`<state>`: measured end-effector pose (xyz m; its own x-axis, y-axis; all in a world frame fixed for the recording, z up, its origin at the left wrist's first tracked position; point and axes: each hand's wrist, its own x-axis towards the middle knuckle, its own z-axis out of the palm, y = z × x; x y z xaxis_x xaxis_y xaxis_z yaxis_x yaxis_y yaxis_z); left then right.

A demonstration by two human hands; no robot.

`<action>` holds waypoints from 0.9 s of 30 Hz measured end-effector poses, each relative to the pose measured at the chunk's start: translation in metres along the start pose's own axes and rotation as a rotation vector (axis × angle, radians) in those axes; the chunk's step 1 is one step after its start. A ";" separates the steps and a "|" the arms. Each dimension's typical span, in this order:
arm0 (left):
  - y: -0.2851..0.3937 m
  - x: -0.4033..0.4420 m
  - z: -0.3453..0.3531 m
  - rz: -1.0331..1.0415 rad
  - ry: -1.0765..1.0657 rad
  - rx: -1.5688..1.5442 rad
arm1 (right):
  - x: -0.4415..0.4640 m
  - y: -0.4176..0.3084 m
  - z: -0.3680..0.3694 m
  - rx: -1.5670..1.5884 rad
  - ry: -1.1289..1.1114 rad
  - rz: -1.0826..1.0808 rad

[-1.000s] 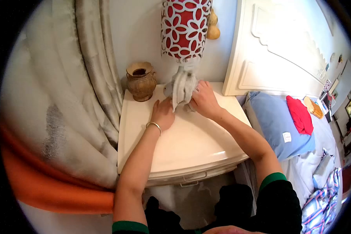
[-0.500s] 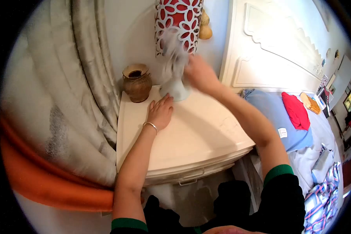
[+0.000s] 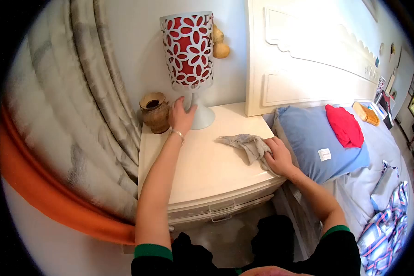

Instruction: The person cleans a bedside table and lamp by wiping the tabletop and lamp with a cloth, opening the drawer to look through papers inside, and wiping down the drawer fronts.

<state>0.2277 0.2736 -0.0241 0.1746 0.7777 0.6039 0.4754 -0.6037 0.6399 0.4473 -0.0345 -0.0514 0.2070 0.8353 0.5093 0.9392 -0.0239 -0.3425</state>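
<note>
The grey cloth [image 3: 249,146] is right of the centre of the frame, crumpled on the top of the cream nightstand [image 3: 202,165], near its right edge. The right hand [image 3: 279,157] grasps the right end of this cloth with bent fingers, and the other end spreads out to the left on the surface.

The left hand [image 3: 182,117] is in the upper middle of the frame, in front of the table lamp [image 3: 204,118] and beside its stem. Its fingers are released and extended, with the thumb apart, and they do not close around anything; whether they touch the lamp, I cannot tell. On the left wrist there is a bracelet [image 3: 177,134].

The lamp stands upright, and its shade [image 3: 189,50] has a white flower pattern over red. Just to the left of this hand, a brown jar [image 3: 155,116] stands at the back corner of the nightstand. A gourd [image 3: 221,50] hangs behind the shade. At the right side of the frame, a blue pillow [image 3: 301,138] lies below the headboard [image 3: 308,83], with a red cloth [image 3: 344,126] on it.
</note>
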 end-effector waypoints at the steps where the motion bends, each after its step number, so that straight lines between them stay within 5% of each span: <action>1: 0.004 0.014 0.008 0.007 0.000 0.007 | -0.002 -0.002 0.000 0.007 0.007 0.001; 4: 0.017 0.039 0.025 -0.142 -0.049 -0.016 | -0.003 -0.004 0.002 0.045 0.069 0.005; 6: 0.030 0.046 0.027 -0.225 -0.045 -0.360 | -0.001 -0.002 -0.002 0.067 0.081 0.001; 9: 0.055 0.040 0.022 -0.316 0.044 -0.277 | -0.007 -0.002 -0.001 0.100 0.080 0.014; 11: 0.013 0.055 0.058 -0.143 0.092 -0.289 | -0.007 -0.002 -0.002 0.107 0.085 0.020; 17: -0.010 0.080 0.053 -0.658 0.079 -2.076 | -0.009 0.005 -0.002 0.140 0.099 0.035; 19: -0.025 0.085 0.055 -0.558 -0.065 -2.025 | -0.008 0.007 -0.004 0.157 0.099 0.062; 20: -0.065 0.105 0.073 -0.305 -0.091 -1.443 | -0.009 0.007 -0.006 0.164 0.079 0.075; 23: 0.042 0.044 0.008 -0.205 -0.301 -0.340 | -0.010 0.011 -0.002 0.232 0.096 0.110; 27: 0.063 0.028 -0.019 -0.277 -0.470 -0.507 | -0.011 0.023 0.006 0.418 0.252 0.265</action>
<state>0.2457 0.2541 0.0419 0.5110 0.8374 0.1941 0.1193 -0.2927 0.9487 0.4651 -0.0409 -0.0701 0.5283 0.6722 0.5188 0.6682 0.0478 -0.7424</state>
